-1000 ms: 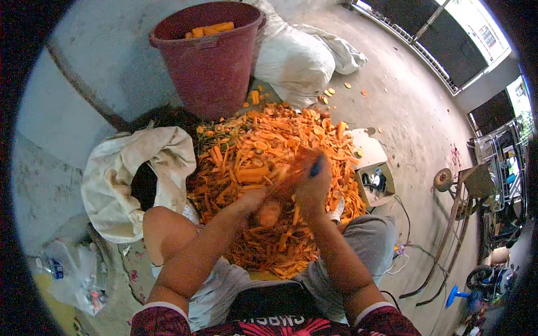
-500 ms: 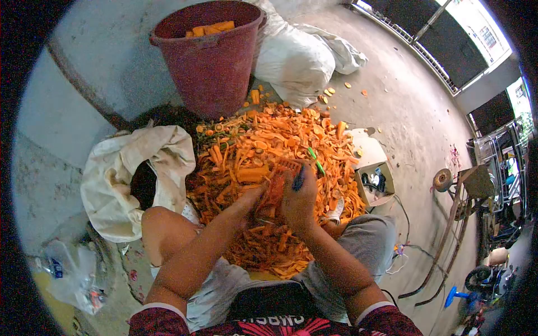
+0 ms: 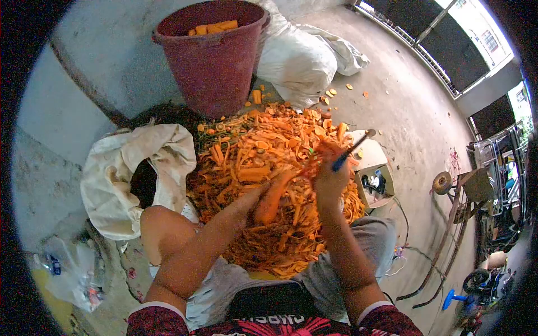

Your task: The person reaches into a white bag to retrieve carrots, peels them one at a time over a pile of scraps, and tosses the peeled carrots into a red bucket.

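My left hand (image 3: 250,200) is wrapped round a thick peeled-looking carrot (image 3: 272,200), held tilted over the pile. To its right, my right hand (image 3: 329,185) is closed on a peeler (image 3: 352,151) with a dark blue handle that points up and right. Motion smears the fingers and the peeler's blade end. Reddish-orange strips blur just left of that hand. Beneath both hands spreads a large heap of carrot peelings (image 3: 269,134), with cut ends and some thicker carrot pieces (image 3: 254,174) lying on it.
A maroon bucket (image 3: 210,67) holding carrots stands behind the heap. White sacks (image 3: 297,59) lean beside it, and an open cloth sack (image 3: 106,185) sits at left. A small box (image 3: 374,187) is right of the heap. Farther right is a hand cart (image 3: 457,218).
My right hand has swung right and slightly up, away from the carrot, with the peeler. The carrot now shows more fully in my left hand, which has stayed nearly in place.
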A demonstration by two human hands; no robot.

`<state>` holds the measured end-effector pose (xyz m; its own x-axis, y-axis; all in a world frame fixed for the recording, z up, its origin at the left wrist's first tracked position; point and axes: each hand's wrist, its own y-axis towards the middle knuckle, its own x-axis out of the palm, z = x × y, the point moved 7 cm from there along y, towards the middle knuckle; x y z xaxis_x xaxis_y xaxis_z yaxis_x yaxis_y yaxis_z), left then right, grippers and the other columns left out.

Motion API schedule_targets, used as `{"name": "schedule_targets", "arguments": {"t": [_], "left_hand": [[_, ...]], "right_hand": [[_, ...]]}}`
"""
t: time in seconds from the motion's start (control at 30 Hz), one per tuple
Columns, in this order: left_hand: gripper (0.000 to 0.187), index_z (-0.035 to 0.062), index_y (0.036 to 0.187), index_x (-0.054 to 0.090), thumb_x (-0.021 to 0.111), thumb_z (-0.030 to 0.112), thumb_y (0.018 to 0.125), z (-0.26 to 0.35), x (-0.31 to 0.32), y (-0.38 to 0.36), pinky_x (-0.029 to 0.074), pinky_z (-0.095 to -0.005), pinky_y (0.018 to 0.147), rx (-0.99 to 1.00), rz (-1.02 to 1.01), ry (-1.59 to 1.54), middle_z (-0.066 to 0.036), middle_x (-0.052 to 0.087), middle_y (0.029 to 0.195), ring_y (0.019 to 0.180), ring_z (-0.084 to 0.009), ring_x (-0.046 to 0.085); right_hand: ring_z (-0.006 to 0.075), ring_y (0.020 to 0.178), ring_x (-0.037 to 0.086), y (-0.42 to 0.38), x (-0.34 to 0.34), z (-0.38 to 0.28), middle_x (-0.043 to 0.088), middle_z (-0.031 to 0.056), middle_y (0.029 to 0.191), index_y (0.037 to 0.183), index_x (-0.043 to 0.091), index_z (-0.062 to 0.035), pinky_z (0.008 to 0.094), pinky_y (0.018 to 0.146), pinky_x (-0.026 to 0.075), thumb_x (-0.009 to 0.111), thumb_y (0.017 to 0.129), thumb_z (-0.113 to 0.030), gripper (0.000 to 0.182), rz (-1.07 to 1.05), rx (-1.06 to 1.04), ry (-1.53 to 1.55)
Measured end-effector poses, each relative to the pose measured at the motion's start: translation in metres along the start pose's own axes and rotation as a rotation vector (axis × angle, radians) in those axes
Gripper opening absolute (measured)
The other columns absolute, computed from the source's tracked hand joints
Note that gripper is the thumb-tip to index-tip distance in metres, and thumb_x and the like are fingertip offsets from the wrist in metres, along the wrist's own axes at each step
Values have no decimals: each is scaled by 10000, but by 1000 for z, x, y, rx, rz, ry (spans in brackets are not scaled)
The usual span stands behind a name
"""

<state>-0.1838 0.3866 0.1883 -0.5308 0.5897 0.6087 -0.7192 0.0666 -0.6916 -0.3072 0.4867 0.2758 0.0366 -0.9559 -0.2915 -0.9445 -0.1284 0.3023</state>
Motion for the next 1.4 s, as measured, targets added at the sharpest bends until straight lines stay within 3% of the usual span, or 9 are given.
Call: {"name": "schedule_targets", "arguments": {"t": [0.03,0.1,0.2,0.37,0.57,0.7,0.87,1.2,1.4], "left_hand": [[282,97,930,503,379,322,815,0,-2,0,465,-252,535,-5,-3,81,-32,559,771,601,-148,540],[396,90,1026,468,362,408,814,-2,-7,0,480,-288,657,-19,-9,244,-50,559,891,749,-177,562],[416,78,1050,455,347,407,819,-2,2,-5,481,-291,649,-11,-27,211,-65,544,937,784,-173,554],[403,48,1011,474,321,376,833,-13,2,5,471,-272,602,26,-118,525,-70,549,907,735,-163,553],[290,75,939,508,385,302,807,-32,-5,1,476,-277,543,-172,-120,311,-34,571,757,588,-137,553],[272,85,923,510,402,302,799,-16,3,-1,473,-258,522,-131,-108,212,-30,574,742,578,-136,555],[293,76,908,517,412,326,797,-14,1,10,461,-234,512,-33,-159,267,-42,574,753,588,-137,554],[316,55,886,525,416,340,804,-33,-6,9,448,-260,530,-155,-236,372,-45,565,780,609,-136,542],[282,85,900,516,399,325,811,-20,-23,31,463,-287,521,-36,-114,138,-31,557,738,591,-157,542]], "right_hand": [[141,560,489,-11,16,23,531,48,727,951,483,-20,266,518,391,456,810,-176,212,-53,36,101],[147,574,489,-38,41,14,530,52,731,946,479,-20,263,544,404,450,814,-172,204,-221,188,318],[216,689,523,-54,39,-24,534,126,779,928,450,-4,315,621,411,465,772,-89,179,-274,79,-91],[198,586,469,-20,20,17,500,108,676,872,472,-16,307,546,381,469,789,-144,153,-21,-41,-165],[152,625,494,31,-40,41,523,56,696,852,481,-3,289,561,395,461,799,-154,161,206,101,-250],[161,694,501,-16,17,2,530,81,751,901,481,-6,276,607,398,462,804,-194,213,-128,28,127],[174,687,496,-55,33,-29,529,108,756,895,478,-9,290,618,398,451,804,-177,193,-228,51,-125],[191,653,504,35,-46,57,527,101,730,852,473,8,286,584,405,489,755,-114,157,282,-47,-308],[216,652,508,-30,25,-8,521,104,742,908,454,-7,303,586,408,469,777,-142,189,-147,109,168]]}}
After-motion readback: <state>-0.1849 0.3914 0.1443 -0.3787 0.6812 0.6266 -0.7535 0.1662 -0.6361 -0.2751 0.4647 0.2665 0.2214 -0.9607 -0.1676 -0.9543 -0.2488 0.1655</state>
